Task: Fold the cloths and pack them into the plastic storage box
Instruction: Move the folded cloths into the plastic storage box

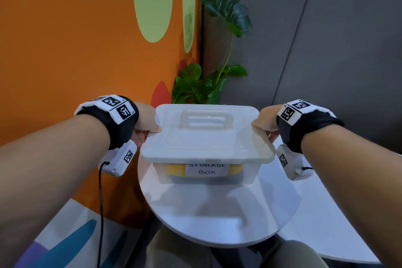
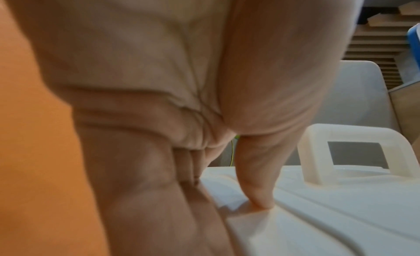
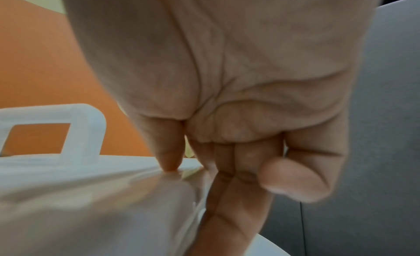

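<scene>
A translucent white lid (image 1: 206,137) with a raised handle (image 1: 206,118) lies over the clear storage box (image 1: 204,173), which carries a "STORAGE BOX" label. Folded yellow cloth (image 1: 174,171) shows through the box's front wall. My left hand (image 1: 148,125) grips the lid's left edge, thumb (image 2: 256,179) on top and fingers (image 2: 159,197) curled under the rim. My right hand (image 1: 264,124) grips the lid's right edge the same way, thumb (image 3: 168,148) on top and fingers (image 3: 229,188) below. The lid (image 2: 329,215) fills the lower part of both wrist views.
The box stands on a small round white table (image 1: 217,213). An orange wall panel (image 1: 76,50) rises close on the left, a grey wall (image 1: 326,39) on the right. A green potted plant (image 1: 206,80) stands behind the box. My knees (image 1: 300,254) are under the table's front edge.
</scene>
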Tool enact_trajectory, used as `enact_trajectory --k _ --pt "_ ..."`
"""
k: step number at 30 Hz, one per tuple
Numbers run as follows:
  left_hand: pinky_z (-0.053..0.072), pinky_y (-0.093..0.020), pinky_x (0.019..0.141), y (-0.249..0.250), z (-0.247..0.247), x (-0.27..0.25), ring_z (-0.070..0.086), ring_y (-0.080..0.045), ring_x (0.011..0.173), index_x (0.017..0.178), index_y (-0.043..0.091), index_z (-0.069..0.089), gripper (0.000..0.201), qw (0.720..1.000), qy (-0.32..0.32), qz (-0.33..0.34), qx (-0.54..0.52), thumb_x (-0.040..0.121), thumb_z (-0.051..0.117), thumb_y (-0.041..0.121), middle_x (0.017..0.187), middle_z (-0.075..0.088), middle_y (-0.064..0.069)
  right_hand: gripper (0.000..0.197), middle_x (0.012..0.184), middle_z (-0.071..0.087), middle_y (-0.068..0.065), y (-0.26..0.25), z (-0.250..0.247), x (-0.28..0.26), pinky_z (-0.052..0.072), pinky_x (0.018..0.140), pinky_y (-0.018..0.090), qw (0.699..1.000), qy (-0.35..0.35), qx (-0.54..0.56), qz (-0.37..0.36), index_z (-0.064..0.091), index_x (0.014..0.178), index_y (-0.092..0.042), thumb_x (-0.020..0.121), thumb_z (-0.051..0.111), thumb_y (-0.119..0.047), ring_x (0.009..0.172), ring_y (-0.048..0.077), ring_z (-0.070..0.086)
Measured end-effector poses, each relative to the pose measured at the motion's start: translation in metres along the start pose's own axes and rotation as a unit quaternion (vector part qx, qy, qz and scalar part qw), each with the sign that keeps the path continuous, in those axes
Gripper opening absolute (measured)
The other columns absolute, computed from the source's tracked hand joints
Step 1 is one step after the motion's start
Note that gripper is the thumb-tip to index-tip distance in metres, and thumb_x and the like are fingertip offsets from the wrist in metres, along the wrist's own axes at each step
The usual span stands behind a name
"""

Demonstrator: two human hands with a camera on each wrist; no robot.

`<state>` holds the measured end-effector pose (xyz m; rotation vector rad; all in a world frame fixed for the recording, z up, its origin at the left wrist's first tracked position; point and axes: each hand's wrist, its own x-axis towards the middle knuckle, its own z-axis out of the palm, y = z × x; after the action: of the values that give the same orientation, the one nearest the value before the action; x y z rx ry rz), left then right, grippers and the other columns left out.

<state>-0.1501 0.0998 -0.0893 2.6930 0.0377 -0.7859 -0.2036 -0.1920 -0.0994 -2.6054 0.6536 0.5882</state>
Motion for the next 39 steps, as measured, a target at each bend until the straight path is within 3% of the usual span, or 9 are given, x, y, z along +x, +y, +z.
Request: enact_trajectory --k 7,13,19,24,26,28,32,34,39 --pt "0.055 -0.029 0.047 0.002 -0.005 -0.003 0.068 -0.025 0.062 0.13 -0.003 0.046 0.041 1.0 0.0 0.005 0.006 0.1 0.05 0.025 0.09 0.07 -0.024 0.043 0.093 0.073 0.015 0.001 0.001 0.005 0.05 0.093 0.038 0.997 0.026 0.066 0.033 0.066 0.107 -0.001 0.098 0.034 -0.028 0.089 0.031 0.07" --pt "0.06 -0.038 0.067 0.007 0.002 0.002 0.071 -0.034 0.089 0.124 -0.007 0.049 0.04 1.0 -0.016 -0.005 0.01 0.102 0.044 0.025 0.098 0.07 -0.028 0.043 0.085 0.072 0.013 0.003 0.002 0.015 0.053 0.089 0.042 0.995 0.027 0.095 0.019 0.06 0.104 -0.007 0.1 0.032 -0.04 0.069 0.029 0.069" --pt "0.053 -0.047 0.092 0.015 0.007 0.001 0.065 -0.038 0.105 0.13 -0.01 0.043 0.041 0.999 -0.008 -0.028 0.012 0.102 0.043 0.019 0.112 0.064 -0.03 0.047 0.09 0.073 0.013 0.007 0.003 0.022 0.054 0.088 0.044 0.998 0.023 0.058 -0.003 0.063 0.103 -0.007 0.097 0.035 -0.044 0.08 0.032 0.072" --pt "0.055 -0.039 0.088 0.018 0.006 -0.005 0.067 -0.034 0.103 0.142 0.001 0.031 0.048 0.996 0.023 0.005 0.08 0.101 0.046 0.021 0.111 0.067 -0.024 0.048 0.104 0.071 0.008 0.001 0.0 0.007 0.048 0.095 0.037 0.998 0.056 -0.041 -0.006 0.067 0.103 -0.004 0.1 0.035 -0.04 0.097 0.028 0.068" --pt "0.056 -0.029 0.071 0.02 0.005 -0.008 0.069 -0.027 0.085 0.145 0.003 0.028 0.053 0.992 0.026 0.014 0.125 0.101 0.046 0.024 0.098 0.07 -0.015 0.047 0.109 0.07 0.008 0.001 0.0 0.006 0.046 0.097 0.036 0.995 0.068 -0.068 -0.009 0.067 0.101 -0.005 0.1 0.036 -0.04 0.099 0.027 0.067" --pt "0.044 -0.016 0.057 0.02 0.003 -0.012 0.06 -0.02 0.075 0.146 0.003 0.03 0.054 0.982 0.057 0.034 0.174 0.1 0.048 0.027 0.097 0.066 -0.009 0.046 0.107 0.071 0.008 0.004 0.0 0.013 0.048 0.096 0.037 0.996 0.061 -0.071 -0.012 0.066 0.103 -0.002 0.099 0.039 -0.039 0.095 0.028 0.069" --pt "0.052 -0.026 0.071 0.017 -0.001 -0.01 0.065 -0.027 0.097 0.146 0.008 0.027 0.058 0.981 0.041 0.054 0.182 0.098 0.052 0.028 0.098 0.065 -0.008 0.036 0.097 0.071 0.005 0.013 -0.002 0.02 0.055 0.088 0.041 0.998 0.054 -0.025 -0.014 0.063 0.089 -0.007 0.094 0.051 -0.04 0.076 0.025 0.071" --pt "0.055 -0.034 0.077 0.014 -0.002 -0.008 0.067 -0.028 0.101 0.146 0.013 0.027 0.06 0.983 0.037 0.048 0.175 0.096 0.056 0.031 0.104 0.068 -0.01 0.038 0.099 0.069 0.006 0.015 -0.004 0.018 0.054 0.087 0.041 0.997 0.059 -0.039 -0.01 0.06 0.083 -0.01 0.092 0.053 -0.046 0.079 0.025 0.071" --pt "0.047 -0.028 0.072 0.011 -0.001 -0.003 0.059 -0.02 0.086 0.143 0.01 0.033 0.065 0.97 0.076 0.021 0.231 0.093 0.056 0.045 0.122 0.061 -0.007 0.035 0.1 0.07 0.012 0.02 -0.004 0.019 0.053 0.083 0.043 1.0 0.028 0.003 0.009 0.059 0.091 -0.009 0.091 0.056 -0.045 0.09 0.031 0.07"
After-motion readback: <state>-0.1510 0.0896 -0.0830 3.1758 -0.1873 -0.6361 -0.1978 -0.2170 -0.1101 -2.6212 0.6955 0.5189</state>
